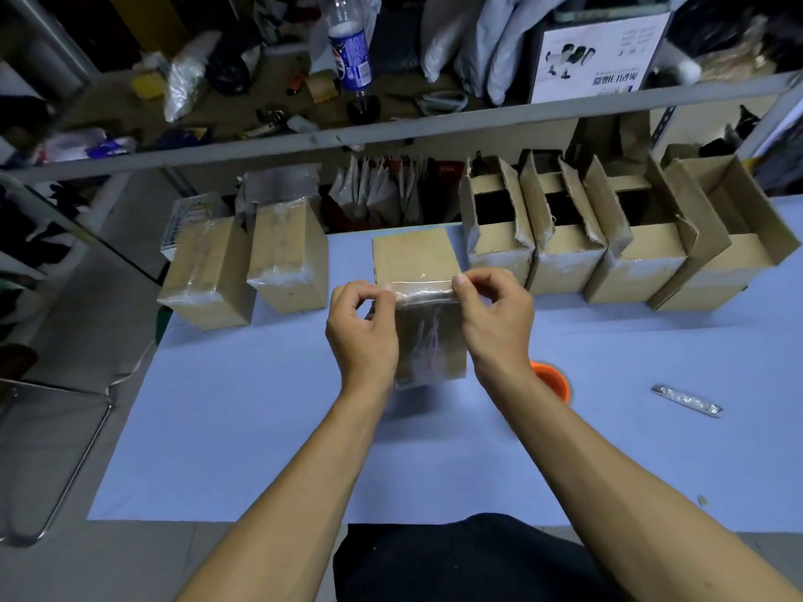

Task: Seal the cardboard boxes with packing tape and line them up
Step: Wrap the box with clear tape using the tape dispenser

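Pinching a strip of tape taut over the closed box.

My left hand (363,328) and right hand (495,319) each pinch an end of the clear tape strip (423,293), I judge to lay it flat across the box (417,258) at mid-table (243,427). Two sealed boxes (247,262) stand left, four open boxes (608,241) right; a cluttered shelf (391,128) runs behind.

Dim, bluish light; wide-angle bending at edges; soft blur throughout.
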Available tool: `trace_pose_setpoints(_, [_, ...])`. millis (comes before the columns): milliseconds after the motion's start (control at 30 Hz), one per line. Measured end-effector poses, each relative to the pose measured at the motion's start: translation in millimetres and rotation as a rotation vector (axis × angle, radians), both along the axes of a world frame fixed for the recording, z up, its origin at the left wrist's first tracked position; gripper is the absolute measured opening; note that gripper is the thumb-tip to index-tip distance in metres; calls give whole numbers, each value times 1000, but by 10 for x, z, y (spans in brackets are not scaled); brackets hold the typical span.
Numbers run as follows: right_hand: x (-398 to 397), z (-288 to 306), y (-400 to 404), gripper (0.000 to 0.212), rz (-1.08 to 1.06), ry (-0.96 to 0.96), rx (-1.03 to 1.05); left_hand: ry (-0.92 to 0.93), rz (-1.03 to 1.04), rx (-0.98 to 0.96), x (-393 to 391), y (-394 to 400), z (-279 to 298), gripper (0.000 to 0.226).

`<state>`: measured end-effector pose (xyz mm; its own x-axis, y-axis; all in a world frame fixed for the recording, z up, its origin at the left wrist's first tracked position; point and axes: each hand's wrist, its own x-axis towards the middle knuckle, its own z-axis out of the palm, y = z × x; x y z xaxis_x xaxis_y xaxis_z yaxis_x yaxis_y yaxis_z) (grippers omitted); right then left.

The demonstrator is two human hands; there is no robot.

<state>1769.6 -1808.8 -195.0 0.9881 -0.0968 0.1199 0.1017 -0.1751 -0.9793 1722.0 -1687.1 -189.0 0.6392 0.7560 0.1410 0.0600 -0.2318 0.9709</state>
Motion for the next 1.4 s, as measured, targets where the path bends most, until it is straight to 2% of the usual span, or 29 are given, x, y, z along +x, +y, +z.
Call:
trace_pose_setpoints(67, [29,-46,45,13,4,-40,-79,-5,54,1,-10,-31,-62,11])
trace_pose_setpoints(167, [-101,-285,52,13,6,6,-182,61,117,-74,-88,-57,-330,10])
trace_pose_setpoints(300, [-212,-466,44,4,-3,126,-151,108,45,-231,-193,-106,-555,35])
trace_pose_setpoints(367, [-258,-495,72,24,70,208,-67,184,-94,-277,-217,-111,-648,52])
trace_pose_setpoints(433, [-300,-548,102,42,131,197,-95,210,-209,-319,-219,-121,-705,63])
trace_pose_setpoints(500, [-270,-553,111,42,138,176,-141,218,-181,-312,-184,-136,-702,51])
trace_pose_setpoints(600, [-176,-533,68,25,125,192,-156,256,-85,-226,-135,-118,-637,33])
trace_pose_setpoints(767, [-103,-512,-19,17,140,245,-29,246,-82,-265,-89,-47,-652,39])
trace_pose_setpoints(833, [-96,-518,-6,29,239,257,-31,258,-65,-247,-26,-5,-562,31])
trace_pose_setpoints(900, [-71,-511,-20,56,403,266,-64,351,-71,-186,79,126,-457,22])
trace_pose_setpoints(967, [2,-465,-51,71,468,239,-99,454,-95,-126,156,309,-367,38])
trace_pose_setpoints(1033, [79,-363,-45,59,411,222,-114,502,-159,-203,176,448,-284,58])
trace_pose_setpoints(1100, [87,-331,-6,45,293,231,-144,561,-241,-310,137,471,-285,67])
trace_pose_setpoints(1167, [73,-389,20,32,253,263,-277,669,-326,-143,59,428,-407,74])
trace_pose_setpoints(1233, [39,-504,29,26,337,305,-439,735,-377,-40,-50,373,-619,64])
trace_pose_setpoints(1333, [-1,-589,64,30,465,328,-579,687,-278,-218,-217,361,-835,38])
trace_pose_setpoints(1400, [38,-564,108,30,505,313,-638,648,-186,-179,-267,418,-857,31])
